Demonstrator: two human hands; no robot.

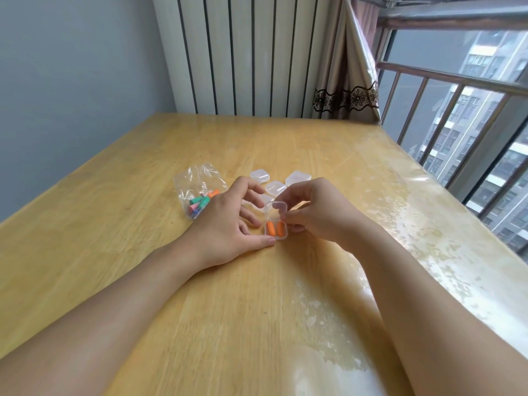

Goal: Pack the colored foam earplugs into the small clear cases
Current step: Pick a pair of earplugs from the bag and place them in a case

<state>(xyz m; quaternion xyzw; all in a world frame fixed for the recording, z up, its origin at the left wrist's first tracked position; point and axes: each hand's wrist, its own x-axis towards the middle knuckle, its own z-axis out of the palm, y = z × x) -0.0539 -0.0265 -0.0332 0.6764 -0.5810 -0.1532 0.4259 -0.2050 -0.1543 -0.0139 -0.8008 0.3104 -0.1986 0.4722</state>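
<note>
Glossy wooden table (143, 195) under clear film. Between both hands sits an open case (275, 224) — square clear plastic, lid upright — with two orange plugs (273, 228) inside. Left hand (225, 221), fingers spread, thumb touching its base; right hand (317, 212) pinches the lid. Beyond the fingertips: closed cases (275, 188); crinkled bag (200, 195) of plugs behind the left hand.

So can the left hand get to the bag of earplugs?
Probably yes. The left hand lies right beside the plastic bag, with nothing between them; its thumb only touches the open case, so it looks free to move.
</note>
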